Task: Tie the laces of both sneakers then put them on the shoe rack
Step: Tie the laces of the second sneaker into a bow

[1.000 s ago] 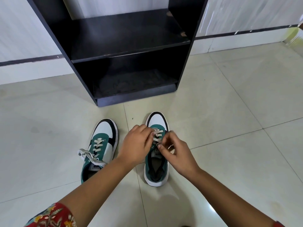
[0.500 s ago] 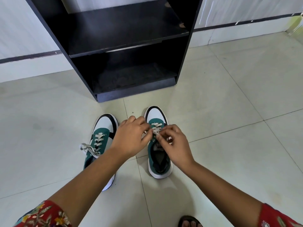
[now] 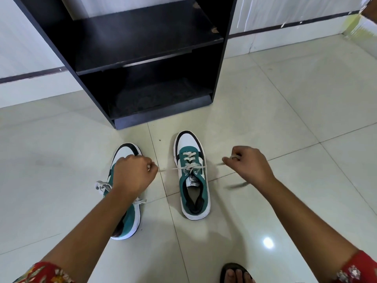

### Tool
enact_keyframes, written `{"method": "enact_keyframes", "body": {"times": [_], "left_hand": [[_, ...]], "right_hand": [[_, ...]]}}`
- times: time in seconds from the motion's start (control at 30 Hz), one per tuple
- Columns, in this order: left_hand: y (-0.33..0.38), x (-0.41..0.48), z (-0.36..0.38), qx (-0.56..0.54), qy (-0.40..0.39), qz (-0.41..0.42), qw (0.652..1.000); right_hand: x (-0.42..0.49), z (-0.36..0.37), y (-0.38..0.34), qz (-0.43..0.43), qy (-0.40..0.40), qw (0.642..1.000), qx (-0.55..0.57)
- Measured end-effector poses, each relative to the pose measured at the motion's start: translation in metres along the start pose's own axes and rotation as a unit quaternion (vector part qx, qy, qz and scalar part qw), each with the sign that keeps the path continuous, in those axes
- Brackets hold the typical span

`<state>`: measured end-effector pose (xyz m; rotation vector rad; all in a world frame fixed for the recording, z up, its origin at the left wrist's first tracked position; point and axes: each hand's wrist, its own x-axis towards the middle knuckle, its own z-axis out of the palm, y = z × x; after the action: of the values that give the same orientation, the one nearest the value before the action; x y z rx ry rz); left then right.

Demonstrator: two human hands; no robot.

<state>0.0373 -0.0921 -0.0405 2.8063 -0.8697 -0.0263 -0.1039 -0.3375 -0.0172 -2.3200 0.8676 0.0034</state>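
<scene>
Two green, white and black sneakers stand on the floor, toes toward the black shoe rack (image 3: 142, 58). The right sneaker (image 3: 192, 180) has its white lace (image 3: 191, 166) drawn taut to both sides. My left hand (image 3: 132, 176) pinches the lace's left end and hovers over the left sneaker (image 3: 126, 217), hiding its middle. My right hand (image 3: 246, 164) grips the other end out to the right of the shoe. The left sneaker's lace (image 3: 102, 185) lies loose.
The rack has two dark shelves with nothing on them, standing against a white wall (image 3: 26, 37). Pale floor tiles (image 3: 295, 119) spread around. My sandalled foot (image 3: 236, 273) shows at the bottom edge.
My hands have moved apart from over the right sneaker's tongue, pulling its lace ends out sideways and tightening the crossing. The camera has tilted down a little.
</scene>
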Motion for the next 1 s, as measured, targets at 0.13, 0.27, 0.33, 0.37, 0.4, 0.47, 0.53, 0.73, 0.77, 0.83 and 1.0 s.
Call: {"method": "enact_keyframes", "body": {"times": [0.13, 0.27, 0.33, 0.37, 0.4, 0.47, 0.53, 0.73, 0.77, 0.83, 1.0], "left_hand": [[-0.005, -0.009, 0.014, 0.143, -0.143, 0.004, 0.979], [0.010, -0.016, 0.023, -0.028, -0.122, 0.056, 0.991], [0.023, -0.014, 0.026, -0.155, -0.106, 0.066, 0.980], [0.029, -0.014, 0.027, -0.185, -0.108, 0.066, 0.975], [0.035, -0.013, 0.028, -0.194, -0.105, 0.065, 0.973], [0.041, -0.011, 0.029, -0.187, -0.099, 0.056, 0.976], [0.043, -0.012, 0.031, -0.164, -0.090, 0.060, 0.981], [0.036, -0.018, 0.033, -0.078, -0.026, 0.100, 0.992], [0.034, -0.019, 0.035, -0.068, -0.029, 0.101, 0.992], [0.031, -0.021, 0.037, -0.064, -0.032, 0.094, 0.993], [0.025, -0.022, 0.039, -0.060, -0.035, 0.090, 0.994]], "right_hand": [[-0.003, 0.011, 0.016, 0.063, -0.135, 0.954, -0.261], [-0.010, 0.035, 0.018, -0.051, -0.157, 0.947, -0.277], [-0.014, 0.045, 0.003, -0.115, -0.117, 0.977, -0.137], [-0.016, 0.049, -0.006, -0.130, -0.099, 0.983, -0.086], [-0.018, 0.053, -0.014, -0.130, -0.086, 0.986, -0.061], [-0.018, 0.057, -0.024, -0.126, -0.068, 0.988, -0.058], [-0.016, 0.059, -0.023, -0.106, -0.086, 0.991, -0.002], [-0.008, 0.046, -0.005, 0.015, -0.126, 0.985, 0.120], [-0.008, 0.047, -0.004, 0.026, -0.133, 0.983, 0.126], [-0.008, 0.050, -0.003, 0.033, -0.143, 0.980, 0.136], [-0.006, 0.049, -0.002, 0.058, -0.150, 0.973, 0.166]]}}
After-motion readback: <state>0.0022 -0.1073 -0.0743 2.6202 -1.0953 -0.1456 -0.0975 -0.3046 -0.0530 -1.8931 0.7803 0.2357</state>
